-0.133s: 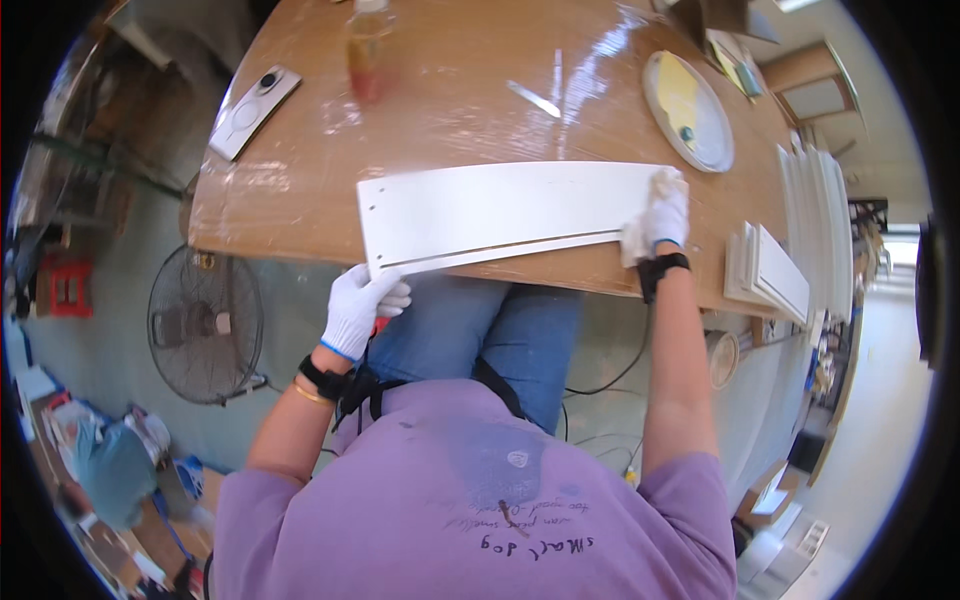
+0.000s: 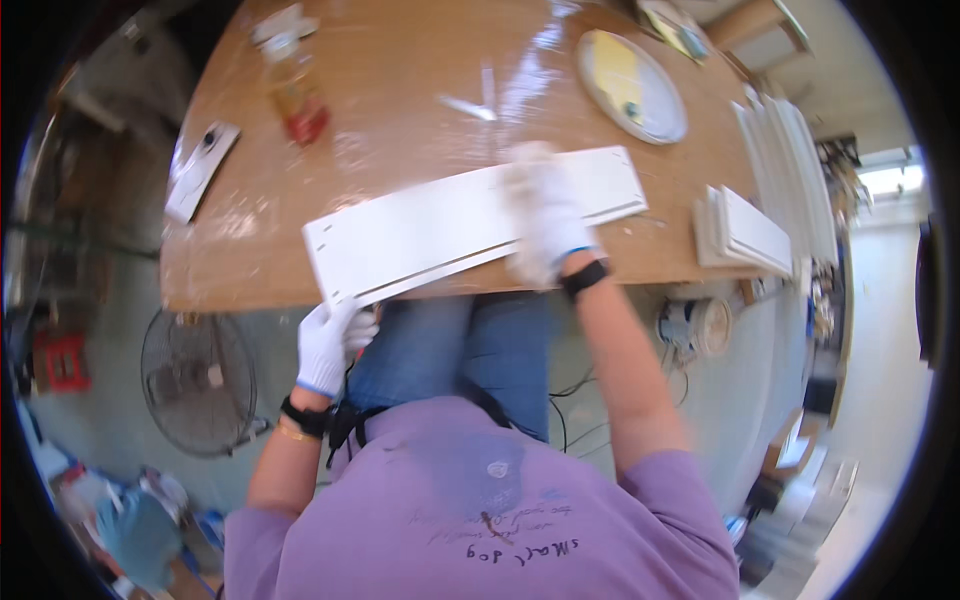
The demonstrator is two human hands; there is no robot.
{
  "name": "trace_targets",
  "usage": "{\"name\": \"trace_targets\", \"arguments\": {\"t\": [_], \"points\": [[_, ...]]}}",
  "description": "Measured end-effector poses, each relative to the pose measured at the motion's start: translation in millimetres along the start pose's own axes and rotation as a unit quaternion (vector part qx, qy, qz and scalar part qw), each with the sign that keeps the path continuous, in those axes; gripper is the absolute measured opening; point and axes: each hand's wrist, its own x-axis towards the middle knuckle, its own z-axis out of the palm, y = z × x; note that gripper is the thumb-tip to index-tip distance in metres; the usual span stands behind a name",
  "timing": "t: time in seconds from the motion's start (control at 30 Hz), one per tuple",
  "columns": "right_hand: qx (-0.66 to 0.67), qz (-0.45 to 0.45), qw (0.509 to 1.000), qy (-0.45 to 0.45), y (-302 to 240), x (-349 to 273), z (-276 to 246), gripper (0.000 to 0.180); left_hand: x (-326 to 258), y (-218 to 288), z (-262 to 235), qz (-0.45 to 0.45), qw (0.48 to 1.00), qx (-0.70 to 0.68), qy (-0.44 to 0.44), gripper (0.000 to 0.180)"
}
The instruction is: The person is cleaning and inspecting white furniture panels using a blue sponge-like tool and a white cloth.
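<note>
A long white panel (image 2: 410, 232) lies at a slant on the table, with a narrow groove along its near edge and small holes at its left end. At its near left corner, my left hand (image 2: 326, 350), in a white glove, pinches the panel between thumb and fingers. My gloved right hand (image 2: 564, 222) is closed on a pale cloth (image 2: 524, 180) and presses it across the panel right of the middle. Motion blurs the cloth and that hand, so the fingers are hard to make out.
On the brown table (image 2: 400, 130) stand a bottle with red liquid (image 2: 302, 115), a phone (image 2: 203, 172) and an oval white dish (image 2: 660, 110). Stacked white boards (image 2: 745, 235) sit at the right edge. Below are a fan (image 2: 198, 382) and a bucket (image 2: 708, 328).
My right hand has swept the cloth leftward from the panel's right end. My left hand keeps its hold on the corner. The whole view has shifted and turned slightly.
</note>
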Motion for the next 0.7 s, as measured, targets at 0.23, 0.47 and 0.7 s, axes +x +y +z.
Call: {"name": "trace_targets", "arguments": {"t": [0.23,0.47,0.7], "points": [[-0.088,-0.297,0.951,0.022,-89,-38,44,0.039,9,-10,1,0.009,1.000,-0.007,0.021,0.035],[0.175,0.005,0.971,0.160,85,-12,-57,0.028,8,-6,7,0.008,0.999,-0.023,0.028,0.030],[-0.133,0.140,0.958,0.213,162,-46,-157,0.033,7,-5,9,-0.004,0.999,-0.039,0.027,0.027]]}}
